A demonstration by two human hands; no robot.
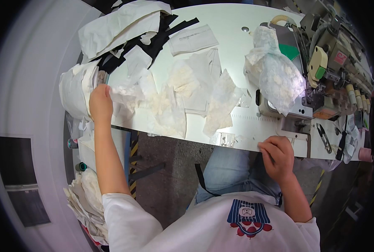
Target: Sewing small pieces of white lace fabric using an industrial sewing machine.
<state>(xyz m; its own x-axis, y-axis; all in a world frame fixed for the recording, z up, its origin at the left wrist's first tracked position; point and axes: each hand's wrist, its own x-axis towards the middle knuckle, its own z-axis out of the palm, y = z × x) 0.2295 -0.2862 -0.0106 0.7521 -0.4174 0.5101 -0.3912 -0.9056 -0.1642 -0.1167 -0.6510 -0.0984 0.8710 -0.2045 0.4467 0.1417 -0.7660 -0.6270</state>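
Note:
My left hand (101, 103) is closed at the left end of the white table, against a stack of folded white fabric (75, 90). Its fingertips are turned away, so what they grip is hidden. Just right of that hand lie thin, sheer whitish pieces (176, 115) with fluffy cream patches. Another such piece (220, 103) lies farther right. My right hand (278, 156) rests at the table's front edge with its fingers curled and nothing visible in them. It is below the sewing machine (290, 111), whose bed is partly covered by a bunched sheer cream piece (281, 86).
White fabric (120, 27) and black strips (155, 44) are heaped at the far left. Thread snips (324, 137) lie right of the machine bed, near a pink spool (366, 154). More cloth (88, 189) is piled below, beside my left arm.

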